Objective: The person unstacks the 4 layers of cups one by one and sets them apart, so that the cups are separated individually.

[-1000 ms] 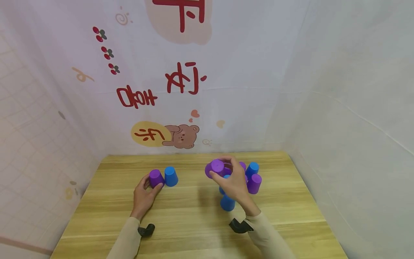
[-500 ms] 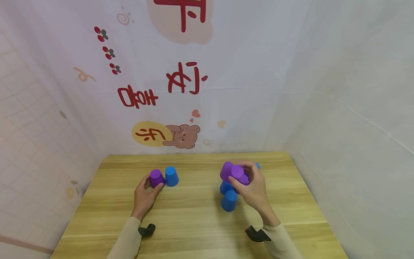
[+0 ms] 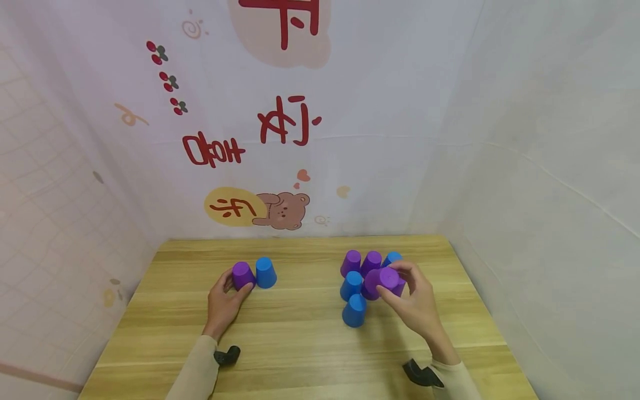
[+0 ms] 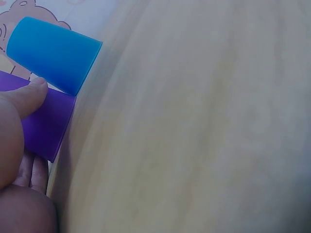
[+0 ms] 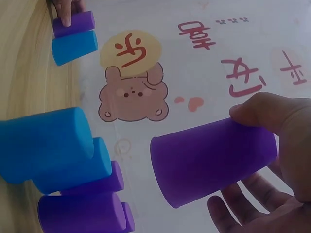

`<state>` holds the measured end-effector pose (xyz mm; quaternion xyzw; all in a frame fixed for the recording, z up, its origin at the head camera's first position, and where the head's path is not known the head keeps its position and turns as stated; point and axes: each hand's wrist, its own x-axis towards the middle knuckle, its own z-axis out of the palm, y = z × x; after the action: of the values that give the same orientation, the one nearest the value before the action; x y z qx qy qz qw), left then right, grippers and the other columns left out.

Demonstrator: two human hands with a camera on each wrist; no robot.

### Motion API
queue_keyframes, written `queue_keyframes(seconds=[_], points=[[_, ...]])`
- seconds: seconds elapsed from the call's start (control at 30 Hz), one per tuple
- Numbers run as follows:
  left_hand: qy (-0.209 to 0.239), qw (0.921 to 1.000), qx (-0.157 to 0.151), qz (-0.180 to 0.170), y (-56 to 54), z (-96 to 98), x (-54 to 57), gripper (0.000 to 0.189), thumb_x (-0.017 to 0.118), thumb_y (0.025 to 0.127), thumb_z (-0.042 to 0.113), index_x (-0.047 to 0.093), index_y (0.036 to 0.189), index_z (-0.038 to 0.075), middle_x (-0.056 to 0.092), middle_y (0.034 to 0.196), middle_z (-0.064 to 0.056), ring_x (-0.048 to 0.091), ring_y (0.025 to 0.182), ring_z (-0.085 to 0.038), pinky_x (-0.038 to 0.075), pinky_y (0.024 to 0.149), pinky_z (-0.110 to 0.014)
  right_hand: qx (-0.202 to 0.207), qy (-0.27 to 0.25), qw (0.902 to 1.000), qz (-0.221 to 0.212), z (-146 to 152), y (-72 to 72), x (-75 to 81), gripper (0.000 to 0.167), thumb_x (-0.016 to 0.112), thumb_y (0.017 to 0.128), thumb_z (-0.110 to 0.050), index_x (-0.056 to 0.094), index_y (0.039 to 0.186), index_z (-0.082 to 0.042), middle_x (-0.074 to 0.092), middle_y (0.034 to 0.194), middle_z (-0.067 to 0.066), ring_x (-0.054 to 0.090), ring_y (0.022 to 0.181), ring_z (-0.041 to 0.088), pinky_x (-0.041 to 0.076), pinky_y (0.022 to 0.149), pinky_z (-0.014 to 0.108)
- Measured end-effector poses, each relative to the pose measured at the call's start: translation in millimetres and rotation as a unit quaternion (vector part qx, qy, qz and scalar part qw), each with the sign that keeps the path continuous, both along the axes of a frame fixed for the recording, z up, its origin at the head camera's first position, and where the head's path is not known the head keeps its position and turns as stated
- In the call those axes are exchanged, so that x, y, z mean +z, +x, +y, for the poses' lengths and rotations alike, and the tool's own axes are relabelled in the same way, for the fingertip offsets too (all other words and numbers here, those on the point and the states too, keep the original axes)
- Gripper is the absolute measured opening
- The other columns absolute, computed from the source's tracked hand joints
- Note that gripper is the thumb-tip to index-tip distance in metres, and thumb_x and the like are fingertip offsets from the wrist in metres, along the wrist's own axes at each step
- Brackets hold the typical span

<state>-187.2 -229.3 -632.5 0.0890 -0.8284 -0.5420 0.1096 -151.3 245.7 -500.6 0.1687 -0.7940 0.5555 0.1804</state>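
Note:
My left hand (image 3: 220,308) grips an upside-down purple cup (image 3: 242,273) on the table, thumb on its near right side and fingers behind it. Right against that cup stands an upside-down blue cup (image 3: 265,272). On the right, my right hand (image 3: 417,305) holds another purple cup (image 5: 209,160) between thumb and fingers, base up and raised above the table. It overlaps a group of upside-down cups in the head view and partly hides them. Nearest in that group are two blue cups, one in front (image 3: 354,311) and one behind it (image 3: 352,283).
At the back of the group stand two purple cups, one at left (image 3: 351,262) and one beside it (image 3: 371,261), and a blue cup (image 3: 392,258). The wooden table (image 3: 300,344) meets a printed white curtain (image 3: 380,183) behind and at both sides.
My right hand has carried its purple cup rightward and slightly nearer, across the group, uncovering the cups at the back left. My left hand stays on its purple cup.

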Motion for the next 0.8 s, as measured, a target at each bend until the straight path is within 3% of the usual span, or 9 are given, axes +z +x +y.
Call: queue_keyframes(seconds=[0.43, 0.8], points=[[0.000, 1.0000, 0.006, -0.003, -1.2, 0.3, -0.1, 0.078, 0.088, 0.101, 0.018, 0.049, 0.166, -0.002, 0.060, 0.162, -0.032, 0.063, 0.149, -0.049, 0.048, 0.132, -0.059, -0.006, 0.019, 0.9998, -0.001, 16, 7.9, -8.9, 0.052, 0.091, 0.086, 0.011, 0.066, 0.130, 0.002, 0.071, 0.129, 0.017, 0.069, 0.118, -0.003, 0.056, 0.107, 0.008], [0.003, 0.9999, -0.002, -0.010, -0.2, -0.8, 0.3, 0.078, 0.086, 0.103, 0.022, 0.047, 0.168, 0.001, 0.059, 0.165, -0.031, 0.061, 0.152, -0.048, 0.046, 0.135, -0.059, -0.048, 0.078, 0.9944, -0.053, 23, 10.4, -21.2, 0.048, 0.095, 0.086, 0.001, 0.069, 0.127, -0.002, 0.075, 0.129, 0.011, 0.067, 0.113, -0.007, 0.060, 0.101, 0.011]])
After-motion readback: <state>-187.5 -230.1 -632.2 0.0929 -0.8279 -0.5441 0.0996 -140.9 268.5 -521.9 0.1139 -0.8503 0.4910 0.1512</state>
